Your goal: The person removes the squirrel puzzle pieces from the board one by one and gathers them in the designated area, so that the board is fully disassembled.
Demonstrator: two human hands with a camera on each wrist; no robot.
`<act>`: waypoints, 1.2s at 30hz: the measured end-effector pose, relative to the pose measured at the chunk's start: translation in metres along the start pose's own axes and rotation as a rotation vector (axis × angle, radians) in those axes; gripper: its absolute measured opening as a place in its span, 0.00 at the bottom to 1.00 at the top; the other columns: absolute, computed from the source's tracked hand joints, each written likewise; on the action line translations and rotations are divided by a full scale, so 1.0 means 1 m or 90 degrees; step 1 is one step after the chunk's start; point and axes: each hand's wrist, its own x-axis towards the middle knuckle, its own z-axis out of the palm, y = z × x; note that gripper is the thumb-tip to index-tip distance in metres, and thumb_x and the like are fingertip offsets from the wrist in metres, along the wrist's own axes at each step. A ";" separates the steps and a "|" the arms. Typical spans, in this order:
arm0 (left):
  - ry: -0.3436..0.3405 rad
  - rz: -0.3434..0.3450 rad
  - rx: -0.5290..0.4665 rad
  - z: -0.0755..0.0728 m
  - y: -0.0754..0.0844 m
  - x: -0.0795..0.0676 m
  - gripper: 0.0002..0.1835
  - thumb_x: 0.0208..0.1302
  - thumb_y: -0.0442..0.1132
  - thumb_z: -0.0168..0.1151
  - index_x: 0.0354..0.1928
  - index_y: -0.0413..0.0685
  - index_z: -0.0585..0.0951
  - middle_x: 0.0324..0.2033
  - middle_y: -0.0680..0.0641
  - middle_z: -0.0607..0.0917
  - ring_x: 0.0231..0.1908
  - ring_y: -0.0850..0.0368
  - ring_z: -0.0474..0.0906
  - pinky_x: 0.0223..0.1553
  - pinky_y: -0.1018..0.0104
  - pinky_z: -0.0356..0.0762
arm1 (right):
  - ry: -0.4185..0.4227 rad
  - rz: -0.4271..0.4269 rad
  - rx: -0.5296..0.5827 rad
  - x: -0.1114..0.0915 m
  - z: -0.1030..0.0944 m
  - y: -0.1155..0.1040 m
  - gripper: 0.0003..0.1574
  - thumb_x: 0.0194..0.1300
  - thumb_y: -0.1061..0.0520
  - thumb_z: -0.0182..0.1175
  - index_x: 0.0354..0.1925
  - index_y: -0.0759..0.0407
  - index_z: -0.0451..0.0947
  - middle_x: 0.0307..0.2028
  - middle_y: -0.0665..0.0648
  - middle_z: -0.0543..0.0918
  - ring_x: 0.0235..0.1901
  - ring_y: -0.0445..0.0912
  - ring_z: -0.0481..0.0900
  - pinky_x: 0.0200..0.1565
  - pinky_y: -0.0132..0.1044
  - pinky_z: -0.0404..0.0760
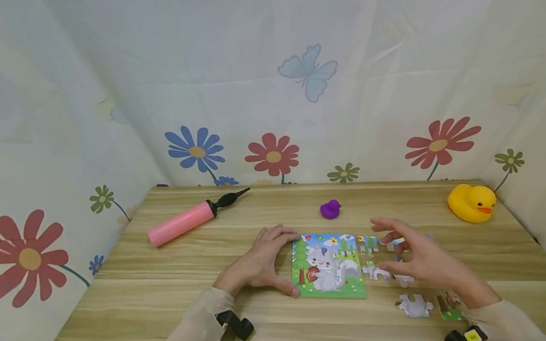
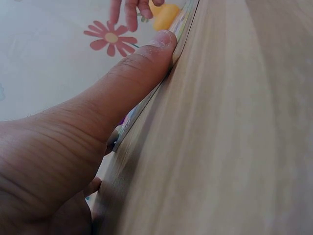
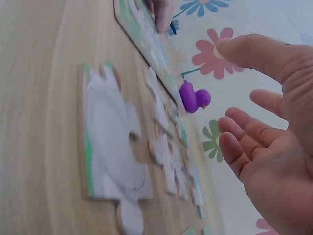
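Note:
My left hand (image 1: pixel 264 262) holds the left side of a square squirrel picture puzzle (image 1: pixel 329 269), its fingers by the upper corner and its thumb by the lower one. In the left wrist view the thumb (image 2: pixel 132 68) lies along the puzzle's edge. My right hand (image 1: pixel 427 257) hovers over loose jigsaw pieces, fingers spread and holding nothing. Near it lie a grey-white piece (image 1: pixel 415 306) and a green-brown piece (image 1: pixel 448 307), with several others partly hidden beneath the hand. The right wrist view shows a large pale piece (image 3: pixel 110 142) close up, apart from the fingers.
A purple toy duck (image 1: pixel 330 209) sits behind the puzzle. A larger yellow duck (image 1: pixel 471 203) stands at the back right. At the back left lies a pink hand pump (image 1: pixel 181 225) with a black nozzle. A flowered curtain (image 1: pixel 225 87) surrounds the wooden table (image 1: pixel 279 334).

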 end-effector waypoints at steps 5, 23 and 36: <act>-0.004 0.004 0.003 0.001 -0.001 0.000 0.66 0.47 0.68 0.90 0.85 0.52 0.68 0.83 0.46 0.65 0.87 0.37 0.49 0.88 0.35 0.33 | 0.004 0.004 -0.002 0.004 0.005 -0.009 0.53 0.69 0.55 0.80 0.84 0.50 0.65 0.73 0.64 0.79 0.60 0.59 0.83 0.58 0.41 0.89; 0.003 0.003 0.006 0.002 -0.004 0.002 0.67 0.46 0.68 0.90 0.85 0.52 0.68 0.83 0.48 0.65 0.88 0.37 0.48 0.88 0.35 0.33 | -0.060 0.020 0.051 0.015 0.053 -0.014 0.55 0.67 0.52 0.82 0.82 0.62 0.66 0.66 0.62 0.82 0.47 0.49 0.84 0.45 0.36 0.90; 0.002 0.001 0.004 0.001 -0.003 0.001 0.66 0.47 0.69 0.90 0.85 0.52 0.68 0.82 0.48 0.65 0.87 0.38 0.49 0.89 0.36 0.34 | -0.101 -0.005 0.018 0.015 0.057 -0.012 0.45 0.66 0.51 0.84 0.73 0.65 0.77 0.52 0.56 0.83 0.41 0.42 0.81 0.43 0.33 0.87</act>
